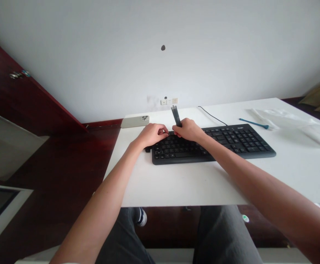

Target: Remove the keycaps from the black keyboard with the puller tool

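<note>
A black keyboard [204,150] lies on the white table, partly covered by both hands. My right hand [186,129] is closed around a dark, flat stick-like tool [176,115] with a see-through upper end. The tool stands nearly upright over the keyboard's upper left keys, and its lower end is hidden by my fingers. Beside it, at the keyboard's upper left corner, my left hand [155,133] has thumb and index finger pinched together over the keys. Whatever is between those fingertips is too small to make out. A small black piece [148,149] rests just left of the keyboard.
A phone [134,121] lies at the table's back left. Behind the keyboard runs its black cable [212,114]. A thin blue tool [253,123] and clear plastic wrapping [308,128] lie to the right. Wall sockets [169,101] sit behind the white table [171,187].
</note>
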Demonstrator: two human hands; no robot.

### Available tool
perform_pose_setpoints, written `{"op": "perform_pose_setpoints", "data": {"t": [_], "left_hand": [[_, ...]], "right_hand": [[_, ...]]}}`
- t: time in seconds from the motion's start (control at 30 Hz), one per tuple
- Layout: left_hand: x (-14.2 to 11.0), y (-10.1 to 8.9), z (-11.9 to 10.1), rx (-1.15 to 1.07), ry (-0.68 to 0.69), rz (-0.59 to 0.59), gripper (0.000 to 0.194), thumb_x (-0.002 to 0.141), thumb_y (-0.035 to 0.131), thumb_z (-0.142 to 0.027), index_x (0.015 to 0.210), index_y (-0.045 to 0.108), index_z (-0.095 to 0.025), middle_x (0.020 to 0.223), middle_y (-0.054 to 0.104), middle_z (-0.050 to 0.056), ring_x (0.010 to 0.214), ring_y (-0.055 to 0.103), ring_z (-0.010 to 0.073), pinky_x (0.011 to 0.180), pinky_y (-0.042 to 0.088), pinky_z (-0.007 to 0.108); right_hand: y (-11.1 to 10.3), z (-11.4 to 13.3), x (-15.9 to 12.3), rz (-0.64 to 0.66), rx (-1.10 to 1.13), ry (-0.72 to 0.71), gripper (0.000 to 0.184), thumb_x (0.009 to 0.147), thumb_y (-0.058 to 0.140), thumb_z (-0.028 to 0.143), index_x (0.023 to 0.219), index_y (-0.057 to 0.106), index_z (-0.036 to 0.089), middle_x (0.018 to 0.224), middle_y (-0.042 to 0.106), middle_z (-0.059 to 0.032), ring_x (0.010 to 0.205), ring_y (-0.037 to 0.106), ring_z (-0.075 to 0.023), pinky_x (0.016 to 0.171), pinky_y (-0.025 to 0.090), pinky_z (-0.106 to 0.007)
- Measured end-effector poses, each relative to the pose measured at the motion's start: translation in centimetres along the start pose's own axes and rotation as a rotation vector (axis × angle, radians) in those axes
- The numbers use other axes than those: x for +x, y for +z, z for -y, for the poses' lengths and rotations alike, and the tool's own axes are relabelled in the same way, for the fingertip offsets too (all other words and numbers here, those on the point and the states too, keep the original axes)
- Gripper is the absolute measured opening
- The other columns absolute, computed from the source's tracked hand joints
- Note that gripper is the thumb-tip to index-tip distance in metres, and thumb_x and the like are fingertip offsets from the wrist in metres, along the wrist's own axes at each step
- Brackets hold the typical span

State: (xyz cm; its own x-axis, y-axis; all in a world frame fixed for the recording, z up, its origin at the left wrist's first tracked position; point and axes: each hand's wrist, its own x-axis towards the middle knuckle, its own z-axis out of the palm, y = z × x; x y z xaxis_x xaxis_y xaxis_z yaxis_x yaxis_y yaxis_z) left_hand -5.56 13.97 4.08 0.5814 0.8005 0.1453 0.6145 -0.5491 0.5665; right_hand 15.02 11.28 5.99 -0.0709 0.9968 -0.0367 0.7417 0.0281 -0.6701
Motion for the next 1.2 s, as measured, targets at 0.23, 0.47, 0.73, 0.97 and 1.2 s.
{"op": "perform_pose_setpoints", "data": {"t": [0.23,0.47,0.73,0.97,1.2], "left_hand": [[0.1,-0.1,0.0,-0.002,0.0,-0.011,0.015,0.088,0.071,-0.033,0.095,0.078,-0.022,0.074,0.069,0.001,0.067,0.059,0.0162,0.064,0.04,0.03],[0.2,0.1,0.1,-0.006,0.01,-0.023,0.015,0.088,0.074,-0.035,0.095,0.081,-0.025,0.086,0.076,0.003,0.077,0.064,0.0183,0.074,0.046,0.032],[0.1,0.2,-0.3,0.09,0.017,-0.024,0.014,0.091,0.07,-0.034,0.095,0.077,-0.024,0.084,0.073,0.003,0.072,0.061,0.0179,0.066,0.041,0.03],[0.0,0.2,-0.8,0.157,0.023,-0.013,0.013,0.093,0.064,-0.032,0.092,0.073,-0.023,0.083,0.072,0.002,0.071,0.06,0.0189,0.063,0.036,0.03],[0.1,0.2,-0.6,0.143,0.016,-0.024,0.013,0.091,0.066,-0.033,0.086,0.072,-0.022,0.078,0.07,0.002,0.068,0.057,0.0176,0.061,0.034,0.03]], "right_hand": [[-0.1,0.1,-0.1,-0.041,-0.087,0.01,0.023,0.082,0.061,0.029,0.063,0.069,0.018,0.058,0.063,-0.0073,0.059,0.059,-0.02,0.057,0.04,-0.031],[-0.2,-0.6,0.3,0.054,0.059,0.041,0.027,0.082,0.06,0.028,0.057,0.065,0.018,0.058,0.066,-0.0041,0.054,0.058,-0.0157,0.057,0.043,-0.029],[0.6,-0.3,-0.3,-0.074,-0.107,0.012,0.028,0.086,0.059,0.033,0.066,0.069,0.017,0.064,0.068,-0.0106,0.062,0.064,-0.0219,0.058,0.043,-0.031],[1.6,-0.4,-0.8,-0.096,-0.262,-0.103,0.045,0.092,0.059,0.058,0.074,0.068,0.018,0.071,0.069,-0.0155,0.073,0.068,-0.0283,0.063,0.043,-0.033],[1.9,-0.7,-0.7,-0.101,-0.036,-0.134,0.031,0.09,0.061,0.043,0.069,0.063,0.02,0.062,0.065,-0.007,0.069,0.065,-0.0224,0.064,0.042,-0.029]]}}
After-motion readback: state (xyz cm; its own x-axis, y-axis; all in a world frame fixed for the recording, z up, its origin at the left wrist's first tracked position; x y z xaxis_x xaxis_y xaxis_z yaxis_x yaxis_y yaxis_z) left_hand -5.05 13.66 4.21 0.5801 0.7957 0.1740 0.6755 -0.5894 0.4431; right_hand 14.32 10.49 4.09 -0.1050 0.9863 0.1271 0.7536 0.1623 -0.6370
